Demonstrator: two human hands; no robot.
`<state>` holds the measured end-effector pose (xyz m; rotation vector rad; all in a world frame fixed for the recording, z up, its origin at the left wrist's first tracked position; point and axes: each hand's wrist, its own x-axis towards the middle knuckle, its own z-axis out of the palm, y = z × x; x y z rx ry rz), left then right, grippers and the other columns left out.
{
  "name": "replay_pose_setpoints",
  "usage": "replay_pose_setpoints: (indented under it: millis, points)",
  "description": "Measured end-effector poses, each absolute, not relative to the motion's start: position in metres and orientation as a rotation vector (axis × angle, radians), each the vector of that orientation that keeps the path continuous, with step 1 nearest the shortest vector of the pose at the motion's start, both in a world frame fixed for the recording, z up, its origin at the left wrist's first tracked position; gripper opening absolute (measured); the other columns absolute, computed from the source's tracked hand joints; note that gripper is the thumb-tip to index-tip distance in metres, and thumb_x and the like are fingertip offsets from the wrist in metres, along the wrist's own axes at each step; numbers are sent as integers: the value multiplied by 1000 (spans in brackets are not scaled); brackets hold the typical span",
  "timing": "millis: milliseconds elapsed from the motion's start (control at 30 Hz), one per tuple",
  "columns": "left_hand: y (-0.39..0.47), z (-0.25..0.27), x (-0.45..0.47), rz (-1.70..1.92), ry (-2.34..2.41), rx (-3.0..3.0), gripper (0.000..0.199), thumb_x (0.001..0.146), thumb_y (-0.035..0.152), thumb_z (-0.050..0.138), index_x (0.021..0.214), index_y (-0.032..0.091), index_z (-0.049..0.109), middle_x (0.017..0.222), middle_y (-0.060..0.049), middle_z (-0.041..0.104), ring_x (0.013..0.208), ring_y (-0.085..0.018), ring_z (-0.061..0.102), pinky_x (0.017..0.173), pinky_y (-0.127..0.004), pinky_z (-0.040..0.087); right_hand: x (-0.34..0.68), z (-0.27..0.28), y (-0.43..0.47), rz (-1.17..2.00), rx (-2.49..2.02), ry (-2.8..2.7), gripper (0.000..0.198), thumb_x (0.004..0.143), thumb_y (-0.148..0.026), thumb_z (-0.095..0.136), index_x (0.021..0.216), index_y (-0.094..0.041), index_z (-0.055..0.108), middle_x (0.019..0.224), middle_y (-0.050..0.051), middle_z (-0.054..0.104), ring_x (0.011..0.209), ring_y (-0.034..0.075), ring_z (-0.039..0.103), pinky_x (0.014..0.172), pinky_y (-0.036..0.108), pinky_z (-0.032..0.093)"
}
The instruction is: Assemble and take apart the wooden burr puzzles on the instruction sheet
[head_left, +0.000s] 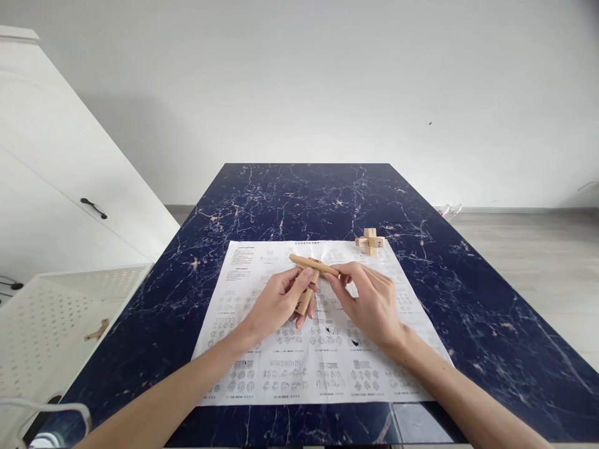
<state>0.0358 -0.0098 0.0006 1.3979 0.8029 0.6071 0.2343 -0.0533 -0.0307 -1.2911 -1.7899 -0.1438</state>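
My left hand [278, 302] is closed around a light wooden puzzle piece [303, 304] with a dark mark near its lower end. Across the top of that piece lies a second wooden bar [304, 260], slanting down to the right, with small dark marks on it. My left thumb presses close to where the two meet. The right end of the bar is pinched between the fingers of my right hand [372, 302]. Both hands are over a creased printed sheet [281, 343] covered in small diagrams. How the pieces interlock is hidden by my fingers.
A cross-shaped wooden puzzle [370, 242] with numbered ends stands at the sheet's upper right corner. The blue marbled table [299, 199] extends to a white wall. At left are a perforated white basket [47, 318] holding a wooden piece [97, 330], and a white cable [56, 407].
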Motion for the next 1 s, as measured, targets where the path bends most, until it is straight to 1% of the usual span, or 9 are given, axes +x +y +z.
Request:
replay_pose_setpoints:
  millis: [133,233,333,433,533,633,767,900,1000]
  points:
    - [-19,-1,35,506,723,1442,47,106,61,53,87,19,61,53,2,62,43,-13,58,46,-25,44,246,-28,-47,-131,-1398,-1607,20,108,-34,58,94,-23,65,77,4,76,60,18,68,56,31,47]
    - [-24,-4,35,477,721,1565,46,107,57,51,84,19,60,56,1,62,50,-15,66,50,-26,46,253,-29,-42,100,-1468,-1524,23,108,-41,58,98,-22,67,80,4,77,65,19,72,62,32,53]
    - [-19,-9,33,582,818,1858,47,109,52,49,74,21,53,59,2,58,48,-11,54,49,-26,39,254,-35,-38,329,-1507,-1513,31,107,-49,56,102,-22,69,83,5,78,70,21,72,66,33,54]
    - [-8,-15,28,670,862,2224,47,108,49,53,69,21,49,61,3,51,51,-11,43,52,-28,33,254,-43,-33,406,-1574,-1506,36,107,-53,53,109,-21,70,91,7,79,71,23,71,67,35,53]
    - [0,-19,21,689,869,2387,40,107,50,56,81,20,58,65,4,54,54,-12,45,55,-28,34,255,-48,-30,430,-1628,-1539,36,108,-51,50,114,-23,71,96,7,80,73,24,70,70,36,51]
    - [4,-20,18,658,854,2477,39,108,53,55,91,19,67,70,2,60,59,-14,52,60,-29,39,256,-50,-29,382,-1632,-1622,34,110,-47,48,116,-24,72,104,8,80,84,27,71,78,40,52]
    - [8,-23,17,623,775,2590,35,108,47,59,93,20,75,74,-2,69,76,-20,61,74,-34,47,256,-53,-29,324,-1608,-1725,36,111,-41,44,120,-23,74,107,10,78,95,30,70,84,43,52]
    - [11,-25,18,636,775,2603,32,105,46,64,89,20,69,81,-2,72,85,-22,63,88,-40,50,255,-56,-29,289,-1618,-1814,38,112,-38,42,117,-23,76,99,10,73,92,29,68,80,43,52]
    - [12,-27,19,698,845,2622,29,102,47,68,94,20,63,96,-4,71,94,-24,62,91,-43,51,254,-58,-30,290,-1606,-1862,38,112,-37,42,119,-24,77,101,10,70,95,29,67,79,42,53]
